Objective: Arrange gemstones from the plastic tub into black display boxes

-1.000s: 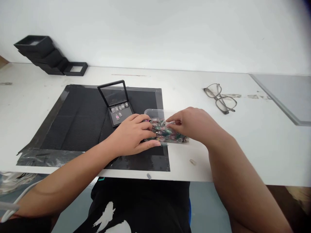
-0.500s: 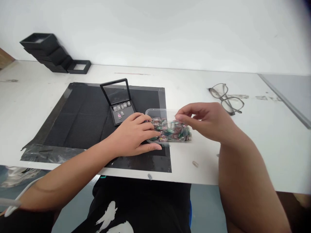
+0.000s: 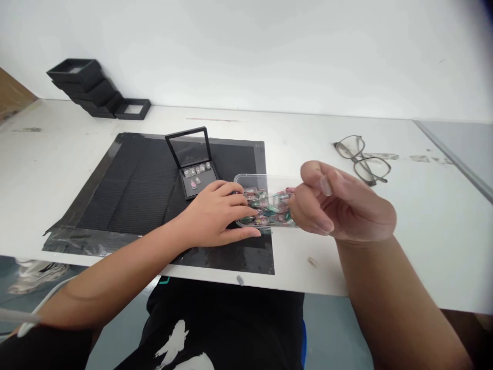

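Observation:
My right hand (image 3: 342,205) is raised over the right end of a clear plastic box (image 3: 246,178), fingers curled with the palm turned up. Between its thumb and fingers is a small pale piece that looks like a false nail (image 3: 325,186). The box holds many coloured false nails (image 3: 269,207); my right hand hides its right end. My left hand (image 3: 215,213) rests at the box's left side, fingers stretched over the rim and thumb apart. Just beyond it stands an opened black display case (image 3: 195,164), its lid upright, with several small decorated nails (image 3: 197,170) on its grey pad.
A black ribbed mat (image 3: 127,190) lies under the case and part of the box. Black frame cases (image 3: 82,87) are stacked at the back left. Eyeglasses (image 3: 364,159) lie to the right. Two loose small pieces, one pale (image 3: 312,262) and one grey (image 3: 240,280), lie near the front edge.
My right hand has lifted from the nails in the box and turned palm up, a pale nail now showing in its fingers. The left hand keeps its place on the box.

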`<move>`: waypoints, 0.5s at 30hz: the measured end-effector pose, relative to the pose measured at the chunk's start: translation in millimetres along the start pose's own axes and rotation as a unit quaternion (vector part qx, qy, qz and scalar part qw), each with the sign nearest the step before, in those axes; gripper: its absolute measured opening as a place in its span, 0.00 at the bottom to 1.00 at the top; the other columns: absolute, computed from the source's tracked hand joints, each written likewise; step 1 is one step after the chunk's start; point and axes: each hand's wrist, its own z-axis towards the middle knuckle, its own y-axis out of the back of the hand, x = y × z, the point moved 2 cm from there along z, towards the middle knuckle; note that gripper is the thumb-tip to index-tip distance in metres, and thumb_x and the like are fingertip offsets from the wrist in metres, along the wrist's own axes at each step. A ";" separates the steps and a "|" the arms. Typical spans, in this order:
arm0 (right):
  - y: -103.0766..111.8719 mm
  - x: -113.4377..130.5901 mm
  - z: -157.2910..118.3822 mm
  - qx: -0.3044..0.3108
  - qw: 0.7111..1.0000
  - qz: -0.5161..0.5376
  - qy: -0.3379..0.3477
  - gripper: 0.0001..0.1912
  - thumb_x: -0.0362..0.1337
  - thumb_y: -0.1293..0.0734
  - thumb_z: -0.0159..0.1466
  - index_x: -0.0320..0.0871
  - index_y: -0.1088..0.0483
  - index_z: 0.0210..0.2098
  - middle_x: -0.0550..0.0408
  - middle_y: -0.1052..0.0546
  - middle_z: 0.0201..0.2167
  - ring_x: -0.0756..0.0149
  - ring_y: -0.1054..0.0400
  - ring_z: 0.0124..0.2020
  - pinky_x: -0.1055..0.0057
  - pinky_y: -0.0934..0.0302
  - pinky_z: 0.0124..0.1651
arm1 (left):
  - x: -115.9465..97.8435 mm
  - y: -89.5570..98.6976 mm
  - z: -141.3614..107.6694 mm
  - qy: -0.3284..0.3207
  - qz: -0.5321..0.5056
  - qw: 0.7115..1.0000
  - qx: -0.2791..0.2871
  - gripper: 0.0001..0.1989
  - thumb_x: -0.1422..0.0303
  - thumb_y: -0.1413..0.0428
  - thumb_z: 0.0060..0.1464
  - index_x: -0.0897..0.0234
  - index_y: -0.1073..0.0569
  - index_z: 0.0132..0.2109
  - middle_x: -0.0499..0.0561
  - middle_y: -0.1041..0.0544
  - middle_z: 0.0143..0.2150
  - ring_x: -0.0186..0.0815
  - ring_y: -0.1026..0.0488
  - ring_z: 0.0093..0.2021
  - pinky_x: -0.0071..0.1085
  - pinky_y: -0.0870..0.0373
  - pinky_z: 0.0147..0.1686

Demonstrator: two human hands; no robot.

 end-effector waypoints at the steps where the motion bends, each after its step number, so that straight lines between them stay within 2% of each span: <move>1: -0.4 -1.3 0.3 -0.007 1.000 -0.008 -0.003 0.20 0.57 0.40 0.67 0.51 0.48 0.30 0.65 0.37 0.15 0.72 0.47 0.12 0.71 0.48 0.18 | 0.2 -0.1 0.1 -0.001 0.001 1.000 -0.006 0.21 0.50 0.48 0.64 0.59 0.21 0.52 0.50 0.18 0.45 0.43 0.28 0.56 0.42 0.37 0.57; 3: -1.2 -3.8 0.7 -0.015 1.000 -0.015 0.001 0.20 0.58 0.40 0.66 0.51 0.46 0.31 0.65 0.38 0.16 0.72 0.47 0.13 0.71 0.48 0.18 | 0.2 1.2 0.8 -0.012 0.005 0.999 -0.040 0.22 0.49 0.47 0.62 0.59 0.22 0.52 0.51 0.18 0.48 0.44 0.28 0.57 0.44 0.37 0.59; 6: -3.6 -6.4 1.3 -0.004 1.000 0.007 0.021 0.17 0.55 0.38 0.68 0.51 0.43 0.32 0.66 0.38 0.16 0.72 0.50 0.14 0.71 0.50 0.18 | -2.3 8.0 1.9 -0.032 0.006 0.987 -0.159 0.26 0.45 0.41 0.55 0.59 0.22 0.51 0.51 0.18 0.47 0.46 0.28 0.58 0.43 0.32 0.58; 8: -6.5 -7.2 1.9 0.011 0.999 0.023 0.042 0.15 0.52 0.38 0.69 0.50 0.40 0.33 0.66 0.39 0.16 0.73 0.52 0.15 0.72 0.52 0.19 | -6.1 14.0 2.0 -0.035 -0.003 0.965 -0.259 0.26 0.46 0.37 0.51 0.59 0.22 0.50 0.50 0.18 0.42 0.44 0.25 0.53 0.39 0.27 0.53; 10: -10.6 -7.9 3.0 0.022 0.998 0.023 0.053 0.14 0.48 0.38 0.70 0.48 0.37 0.33 0.66 0.41 0.17 0.74 0.53 0.17 0.72 0.54 0.21 | -11.1 18.3 1.9 -0.033 -0.021 0.944 -0.328 0.24 0.51 0.35 0.51 0.59 0.23 0.49 0.49 0.18 0.37 0.39 0.23 0.46 0.36 0.24 0.48; 12: -15.9 -8.6 4.6 0.035 0.998 0.012 0.049 0.13 0.46 0.37 0.71 0.46 0.36 0.32 0.66 0.41 0.17 0.75 0.53 0.18 0.73 0.54 0.22 | -15.9 19.6 1.9 -0.038 -0.045 0.932 -0.358 0.23 0.55 0.34 0.51 0.59 0.24 0.51 0.47 0.19 0.34 0.36 0.23 0.41 0.33 0.22 0.45; 15: -24.6 -9.1 7.1 0.050 0.998 -0.008 0.033 0.14 0.44 0.35 0.69 0.44 0.34 0.30 0.65 0.41 0.18 0.76 0.52 0.18 0.74 0.55 0.21 | -18.7 17.5 1.1 -0.049 -0.071 0.925 -0.369 0.22 0.58 0.34 0.53 0.59 0.25 0.52 0.46 0.19 0.34 0.33 0.23 0.39 0.32 0.22 0.44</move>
